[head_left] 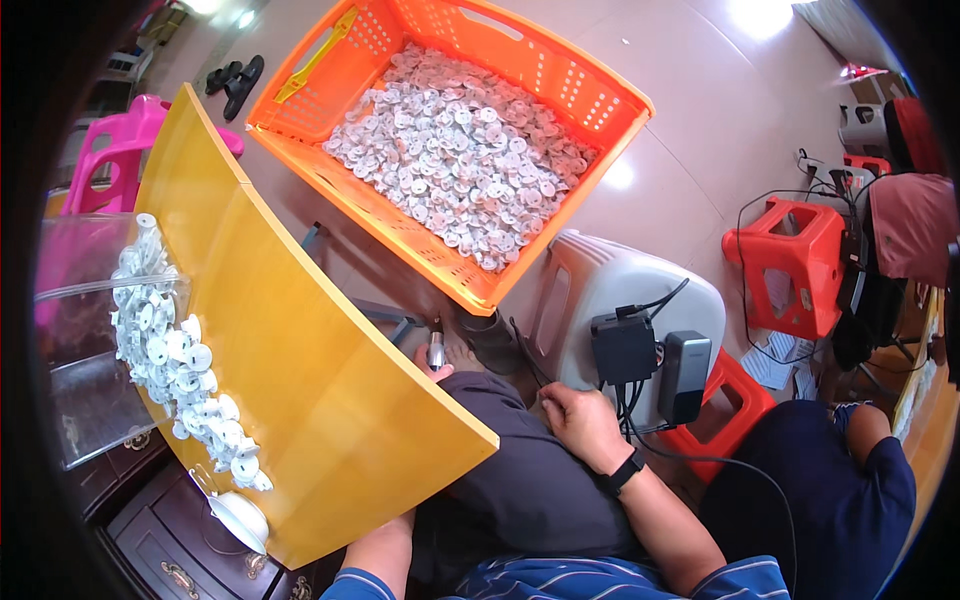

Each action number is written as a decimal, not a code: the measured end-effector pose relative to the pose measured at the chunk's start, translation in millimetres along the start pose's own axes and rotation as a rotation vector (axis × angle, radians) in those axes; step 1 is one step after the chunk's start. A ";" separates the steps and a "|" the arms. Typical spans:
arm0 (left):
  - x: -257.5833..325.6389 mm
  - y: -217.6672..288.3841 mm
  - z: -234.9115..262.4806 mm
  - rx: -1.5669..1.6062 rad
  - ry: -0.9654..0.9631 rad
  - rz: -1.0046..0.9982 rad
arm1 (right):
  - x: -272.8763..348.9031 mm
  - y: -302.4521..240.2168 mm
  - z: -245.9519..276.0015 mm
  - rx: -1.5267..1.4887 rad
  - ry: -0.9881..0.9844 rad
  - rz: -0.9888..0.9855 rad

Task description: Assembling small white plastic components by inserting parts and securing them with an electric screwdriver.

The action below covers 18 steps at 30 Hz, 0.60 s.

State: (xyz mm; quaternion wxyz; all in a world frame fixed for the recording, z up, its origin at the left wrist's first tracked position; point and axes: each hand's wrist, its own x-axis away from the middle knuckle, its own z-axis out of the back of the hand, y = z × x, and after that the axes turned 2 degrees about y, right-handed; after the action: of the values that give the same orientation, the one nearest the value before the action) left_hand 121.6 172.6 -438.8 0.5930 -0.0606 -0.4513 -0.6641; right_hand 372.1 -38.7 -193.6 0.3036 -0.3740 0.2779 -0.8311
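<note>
right hand resting palm down on thigh, left hand mostly hidden, grip unclear

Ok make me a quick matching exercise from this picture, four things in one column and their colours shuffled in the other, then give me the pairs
Things:
1. crate holding the small discs
2. board over the person's lap
3. chair at far left
4. wrist band on the right hand

Colours:
A. pink
B. black
C. orange
D. yellow

Pairs: 1-C, 2-D, 3-A, 4-B
</note>
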 end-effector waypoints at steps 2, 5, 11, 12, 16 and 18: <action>1.5 -3.1 5.7 -0.059 -0.008 0.037 | -0.9 -3.2 0.9 -0.002 -0.008 0.012; 3.5 -3.2 9.4 -0.060 0.009 0.076 | -2.3 -9.7 0.5 -0.021 -0.045 0.007; 18.3 24.5 13.8 -0.072 -0.068 -0.056 | -2.6 -4.6 5.4 -0.003 -0.022 -0.019; 16.0 33.9 15.6 -0.080 -0.071 -0.068 | -2.5 -6.2 5.0 -0.001 -0.027 -0.011; 7.1 56.2 15.8 -0.106 -0.102 -0.132 | -2.8 -7.1 5.6 0.008 -0.034 -0.018; 10.6 57.3 21.5 -0.120 -0.128 -0.169 | -1.7 -5.6 5.8 0.012 -0.024 -0.015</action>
State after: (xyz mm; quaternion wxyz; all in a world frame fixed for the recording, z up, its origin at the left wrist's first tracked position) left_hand 157.1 185.5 -389.5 0.5000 -0.1001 -0.4511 -0.7325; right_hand 375.9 -35.1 -187.2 0.3029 -0.3843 0.2664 -0.8304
